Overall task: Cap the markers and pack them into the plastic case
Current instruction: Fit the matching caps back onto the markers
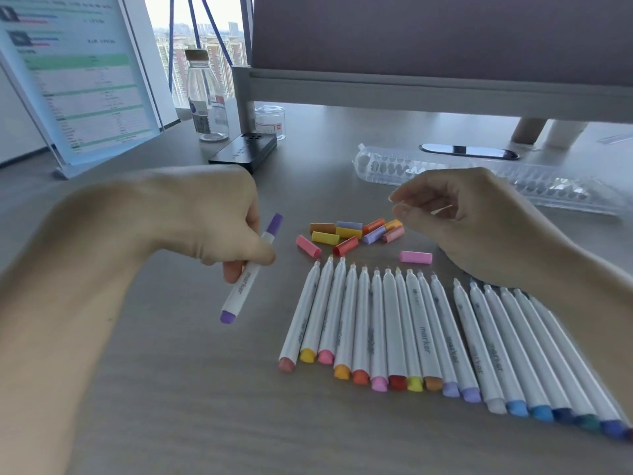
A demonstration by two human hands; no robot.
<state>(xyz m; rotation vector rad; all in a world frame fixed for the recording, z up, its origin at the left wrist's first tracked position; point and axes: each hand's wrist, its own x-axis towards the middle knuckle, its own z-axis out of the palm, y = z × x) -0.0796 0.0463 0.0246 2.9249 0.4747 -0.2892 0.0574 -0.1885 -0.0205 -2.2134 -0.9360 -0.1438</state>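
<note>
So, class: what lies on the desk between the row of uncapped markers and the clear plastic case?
In the head view, loose coloured caps lie there, the right hand hovering near them.

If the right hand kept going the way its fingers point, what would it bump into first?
Its fingers point leftward, seemingly above the loose caps. So the right hand would likely first meet the purple marker gripped by the left hand, though its height over the caps is unclear.

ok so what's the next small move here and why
Probably carry the purple marker in the left hand to the plastic case: its cap looks on, and the right hand holds nothing.
</note>
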